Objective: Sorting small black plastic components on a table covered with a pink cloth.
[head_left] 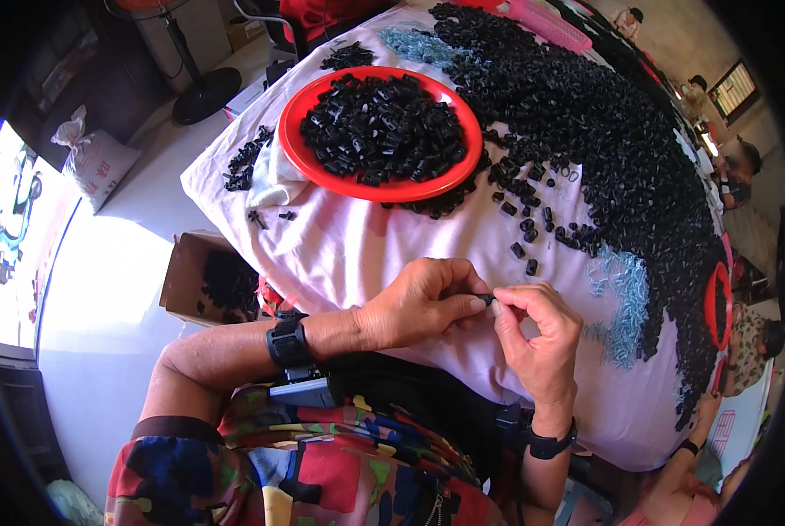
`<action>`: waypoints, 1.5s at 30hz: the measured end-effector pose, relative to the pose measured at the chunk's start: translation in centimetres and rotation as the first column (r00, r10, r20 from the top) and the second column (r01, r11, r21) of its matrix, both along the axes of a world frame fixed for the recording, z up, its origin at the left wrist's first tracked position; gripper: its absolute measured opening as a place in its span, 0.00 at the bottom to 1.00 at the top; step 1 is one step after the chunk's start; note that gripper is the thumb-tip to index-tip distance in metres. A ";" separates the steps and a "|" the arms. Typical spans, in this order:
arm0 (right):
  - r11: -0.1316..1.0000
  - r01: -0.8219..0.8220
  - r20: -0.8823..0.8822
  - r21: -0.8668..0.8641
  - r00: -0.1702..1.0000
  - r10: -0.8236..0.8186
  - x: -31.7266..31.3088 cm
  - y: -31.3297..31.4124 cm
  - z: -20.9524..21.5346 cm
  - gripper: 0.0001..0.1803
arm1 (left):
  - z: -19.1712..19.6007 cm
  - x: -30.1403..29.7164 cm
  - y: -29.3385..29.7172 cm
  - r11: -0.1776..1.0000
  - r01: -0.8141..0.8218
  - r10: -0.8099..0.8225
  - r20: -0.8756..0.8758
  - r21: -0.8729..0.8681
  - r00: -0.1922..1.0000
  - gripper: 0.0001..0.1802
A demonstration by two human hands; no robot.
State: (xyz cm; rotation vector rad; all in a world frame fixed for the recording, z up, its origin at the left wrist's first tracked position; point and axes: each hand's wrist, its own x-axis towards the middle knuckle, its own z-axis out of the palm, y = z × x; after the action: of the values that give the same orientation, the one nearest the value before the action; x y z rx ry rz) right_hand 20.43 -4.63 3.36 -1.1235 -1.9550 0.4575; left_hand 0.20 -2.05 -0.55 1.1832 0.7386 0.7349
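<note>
Above the near edge of the cloth-covered table, my two hands meet fingertip to fingertip. My left hand [427, 302] pinches a small black plastic part [487, 299] between thumb and fingers. From the other side my right hand [540, 329] closes its thumb and forefinger at that part's end; whether it grips a separate tiny piece is hidden. Beyond them a red oval tray [292, 145] is heaped with short black cylindrical parts [379, 131]. More loose black parts [519, 250] lie scattered between the tray and my right hand.
A large pile of black pieces [576, 114] covers the table's far and right side. Light blue small pieces [625, 302] lie at its edge. The pale pink cloth [349, 254] has folds. On the floor at left stand a cardboard box [182, 280] and a white sack [99, 162]. Other people sit along the right.
</note>
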 end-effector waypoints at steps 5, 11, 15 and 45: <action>0.999 -0.011 0.056 0.040 0.998 0.009 -0.2 0.0 0.1 0.09 | 0.4 0.1 -0.3 0.999 -0.029 0.030 -0.050 0.039 0.998 0.08; 0.995 0.005 0.005 -0.101 1.000 -0.004 0.1 -0.3 0.5 0.10 | 0.6 0.3 -1.0 0.959 -0.039 0.091 -0.177 0.279 0.980 0.09; 0.999 -0.024 0.128 0.048 0.992 0.018 0.1 0.0 0.5 0.09 | 1.0 0.3 -0.9 0.937 -0.001 0.097 -0.258 0.349 0.961 0.09; 0.985 -0.028 0.184 0.172 0.983 -0.004 0.2 -0.2 0.7 0.11 | -0.1 0.2 0.3 0.997 0.067 -0.065 0.052 -0.039 0.997 0.10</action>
State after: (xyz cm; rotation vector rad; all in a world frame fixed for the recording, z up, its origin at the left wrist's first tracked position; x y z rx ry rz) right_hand 20.65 -4.85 4.09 -1.0732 -2.1168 0.1890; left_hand 0.42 -1.71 -0.61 1.1428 0.6664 0.6890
